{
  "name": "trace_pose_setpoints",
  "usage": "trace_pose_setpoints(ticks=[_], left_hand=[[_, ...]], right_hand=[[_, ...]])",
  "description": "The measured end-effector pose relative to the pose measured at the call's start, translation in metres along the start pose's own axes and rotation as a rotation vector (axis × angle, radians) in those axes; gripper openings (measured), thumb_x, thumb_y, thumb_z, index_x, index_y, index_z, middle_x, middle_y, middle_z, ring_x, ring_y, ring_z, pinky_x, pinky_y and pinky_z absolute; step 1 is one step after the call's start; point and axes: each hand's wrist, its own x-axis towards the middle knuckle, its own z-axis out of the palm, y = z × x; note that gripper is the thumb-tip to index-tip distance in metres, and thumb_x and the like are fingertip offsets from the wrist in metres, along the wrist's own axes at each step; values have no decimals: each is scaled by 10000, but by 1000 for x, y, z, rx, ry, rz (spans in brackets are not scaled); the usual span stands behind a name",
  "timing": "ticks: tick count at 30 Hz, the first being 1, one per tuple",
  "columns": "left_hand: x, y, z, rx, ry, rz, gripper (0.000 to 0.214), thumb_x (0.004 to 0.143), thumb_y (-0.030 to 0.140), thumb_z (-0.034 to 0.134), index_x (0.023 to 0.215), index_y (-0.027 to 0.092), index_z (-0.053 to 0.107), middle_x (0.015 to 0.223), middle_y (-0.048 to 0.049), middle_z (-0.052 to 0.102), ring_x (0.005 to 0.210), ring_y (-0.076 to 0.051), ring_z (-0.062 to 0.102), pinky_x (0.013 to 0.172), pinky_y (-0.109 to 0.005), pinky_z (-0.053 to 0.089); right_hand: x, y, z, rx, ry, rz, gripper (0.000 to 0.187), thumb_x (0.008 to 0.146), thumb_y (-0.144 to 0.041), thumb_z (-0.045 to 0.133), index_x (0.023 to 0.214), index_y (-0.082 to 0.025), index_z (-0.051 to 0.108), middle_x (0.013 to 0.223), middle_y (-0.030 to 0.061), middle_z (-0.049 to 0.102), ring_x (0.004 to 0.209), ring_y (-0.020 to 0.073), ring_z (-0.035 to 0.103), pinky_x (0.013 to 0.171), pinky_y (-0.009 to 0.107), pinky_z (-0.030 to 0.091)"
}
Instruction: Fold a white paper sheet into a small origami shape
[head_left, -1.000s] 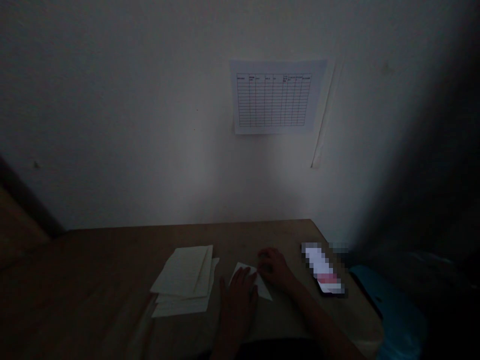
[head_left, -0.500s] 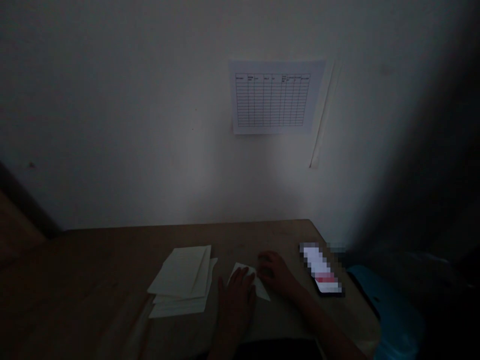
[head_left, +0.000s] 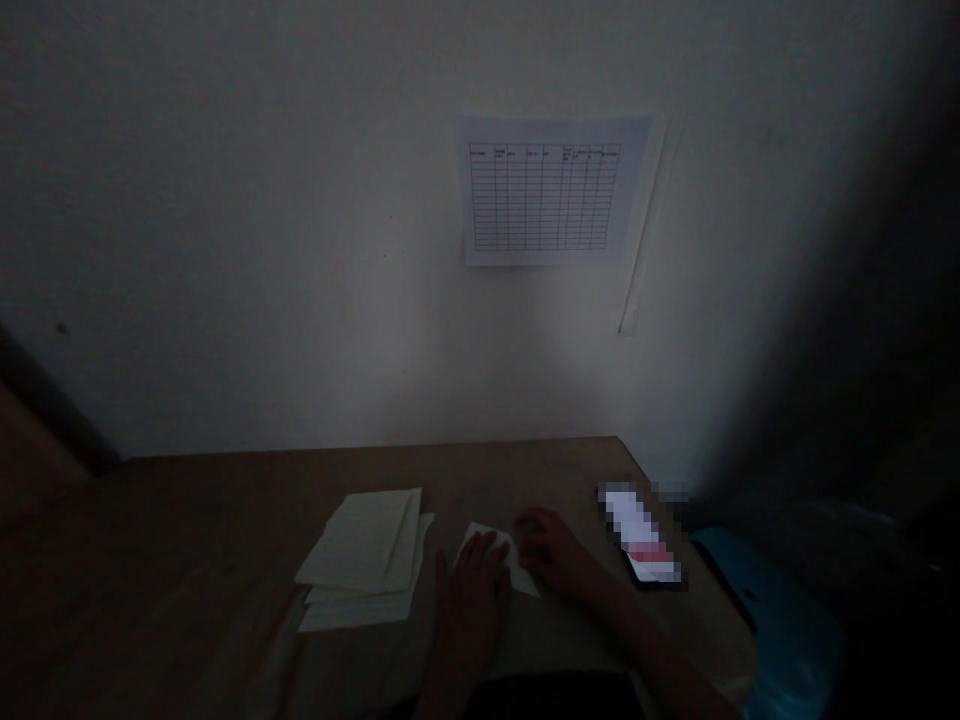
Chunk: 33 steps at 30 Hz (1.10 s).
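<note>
Folded white paper (head_left: 523, 574) is pressed onto wooden table (head_left: 187, 530) by left hand (head_left: 471, 600), fingers apart; right hand (head_left: 551, 548) is kept at its edge, fingers curled together; paper stack (head_left: 360, 545) is placed just left.

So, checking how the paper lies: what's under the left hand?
The left hand rests on a small white paper sheet, its tip showing beside the right hand. The part beneath the hand is covered, so any creases or marks there cannot be seen.
</note>
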Motion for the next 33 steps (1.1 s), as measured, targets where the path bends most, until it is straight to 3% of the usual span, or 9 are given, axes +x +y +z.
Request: trace_pose_setpoints(ticks=[11,21,27,33], left_hand=[[0,2,-2,30,-5,-16,384,928,232,467,1265,350,610,1419,-20,564,1335,-275,465,1142,-668,178],[1,1,-2,60,0,6,416,921,182,451,1276,334,605,1422,-40,561,1334,-271,463,1139,-674,172],[2,0,0,44,-5,-4,405,926,203,451,1274,343,606,1426,-32,557,1334,-276,463,1138,-679,166],[1,1,-2,31,-12,-2,397,928,220,453,1274,340,606,1429,-32,554,1339,-279,456,1141,-667,167]], right_hand=[[-24,-17,-6,-45,-20,11,239,746,-69,561,740,-253,713,1222,22,610,1312,241,396,1110,430,314],[-46,-15,-4,-18,-8,45,194,736,-94,599,759,-255,705,1174,44,618,1318,272,392,1104,453,319],[-38,-8,-3,107,117,167,139,818,-181,580,899,-240,676,1267,83,542,1207,243,497,1034,419,419],[-27,-6,4,45,126,150,136,768,-131,631,819,-234,704,1242,79,548,1199,254,494,1033,410,415]])
